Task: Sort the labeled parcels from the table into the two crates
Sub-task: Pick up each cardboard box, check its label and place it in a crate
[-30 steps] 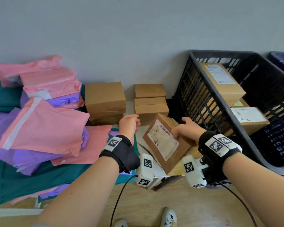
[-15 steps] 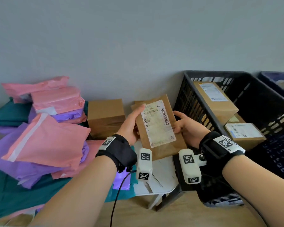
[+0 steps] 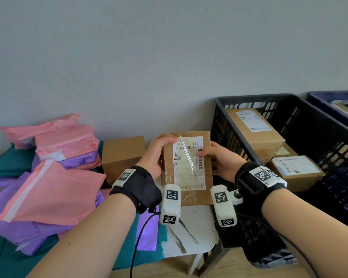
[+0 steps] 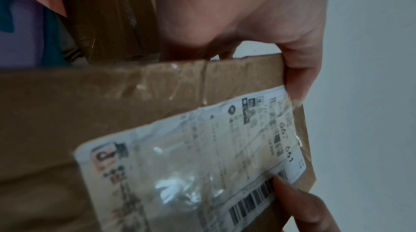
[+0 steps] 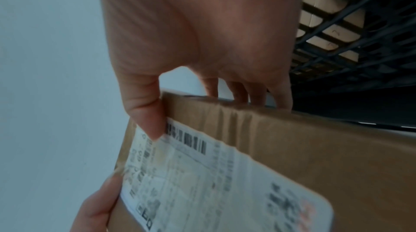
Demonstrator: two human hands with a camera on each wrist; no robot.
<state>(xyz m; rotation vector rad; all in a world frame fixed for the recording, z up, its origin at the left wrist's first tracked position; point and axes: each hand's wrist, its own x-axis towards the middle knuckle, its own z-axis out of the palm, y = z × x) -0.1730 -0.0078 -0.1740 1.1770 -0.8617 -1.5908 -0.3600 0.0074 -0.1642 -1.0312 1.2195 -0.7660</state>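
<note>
Now lifted off the white marble tabletop [image 3: 191, 235] and turned upright, flat brown cardboard parcel [image 3: 187, 167] pinched by left hand [image 3: 156, 155] and right hand [image 3: 219, 161] fingers, label readable, black slatted plastic crate [image 3: 309, 137] at three o'clock, sorting decision likely next.

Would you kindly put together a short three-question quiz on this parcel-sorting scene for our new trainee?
1. True or false: both hands hold the cardboard parcel with its label facing the person.
2. How many labelled boxes show in the black crate? A) none B) two C) five
3. Fill in: the left hand has its thumb on the label's top ____ corner.

Key:
1. True; the right hand has its thumb on the label by the barcode.
2. B
3. left
</note>
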